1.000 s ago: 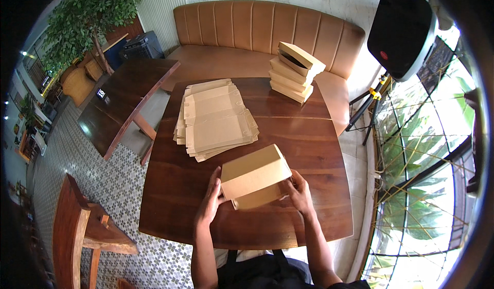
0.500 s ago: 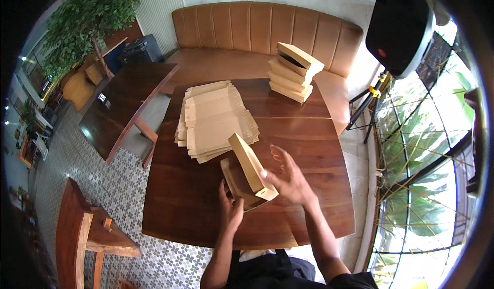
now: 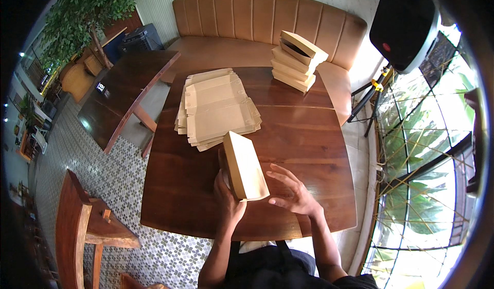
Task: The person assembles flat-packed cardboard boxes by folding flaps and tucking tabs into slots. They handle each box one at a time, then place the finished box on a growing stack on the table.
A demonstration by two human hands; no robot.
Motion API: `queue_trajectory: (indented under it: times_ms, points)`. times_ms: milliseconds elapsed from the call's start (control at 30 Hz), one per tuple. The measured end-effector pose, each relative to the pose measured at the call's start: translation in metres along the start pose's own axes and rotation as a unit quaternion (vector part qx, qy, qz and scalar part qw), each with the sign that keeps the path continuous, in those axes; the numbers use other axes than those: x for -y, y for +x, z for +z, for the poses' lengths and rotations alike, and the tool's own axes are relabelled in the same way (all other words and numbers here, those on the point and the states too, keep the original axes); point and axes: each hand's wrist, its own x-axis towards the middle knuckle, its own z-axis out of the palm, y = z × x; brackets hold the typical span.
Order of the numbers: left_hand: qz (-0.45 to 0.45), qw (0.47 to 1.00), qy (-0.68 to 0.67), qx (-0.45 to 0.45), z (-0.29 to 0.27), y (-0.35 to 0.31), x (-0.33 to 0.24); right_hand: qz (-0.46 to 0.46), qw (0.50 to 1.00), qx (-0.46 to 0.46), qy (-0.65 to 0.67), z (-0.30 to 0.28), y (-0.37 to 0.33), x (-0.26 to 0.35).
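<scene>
A brown cardboard box [image 3: 248,166] is tilted up above the near part of the wooden table, its lid folded over. My left hand [image 3: 228,196] grips it along its left side and lower end; some of those fingers are hidden behind the box. Just right of the box, my right hand [image 3: 294,192] hovers apart from it, fingers spread and holding nothing. Flat cardboard blanks [image 3: 216,109] lie in an overlapping pile beyond the box, toward the left. At the far right of the table stands a stack of folded boxes [image 3: 297,62], the top one slightly agape.
The dark wooden table [image 3: 303,140] has a curved tan bench [image 3: 267,19] behind it. A second table [image 3: 128,91] stands to the left, with a wooden seat [image 3: 85,227] nearer. A black speaker [image 3: 404,26] on a tripod is at the right, beside a window.
The box's lid has swung over from partly raised to closed, and the box has turned more upright. My right hand has come off it and moved slightly down; my left hand keeps its grip.
</scene>
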Motion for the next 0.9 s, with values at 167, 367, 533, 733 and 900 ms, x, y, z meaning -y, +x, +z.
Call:
queue_trajectory:
  times_ms: [167,367,533,733,900]
  points:
    - [0.019,0.998,0.033,0.047,0.001,0.005,0.0,0.004,1.0,-0.015,-0.003,0.018,0.006,-0.01]
    - [-0.019,0.999,-0.005,0.03,0.002,-0.006,-0.016,0.037,0.984,-0.148,0.091,0.035,0.015,-0.028]
    - [-0.009,1.0,0.003,0.025,0.008,-0.008,-0.025,0.091,0.957,-0.196,0.192,0.039,0.015,-0.032]
    - [-0.013,0.998,-0.053,0.01,0.012,-0.009,-0.027,-0.02,0.988,-0.152,-0.01,0.034,0.014,-0.032]
    - [-0.109,0.983,-0.145,0.0,-0.004,0.006,-0.004,-0.016,0.993,-0.119,0.014,0.021,0.006,-0.045]
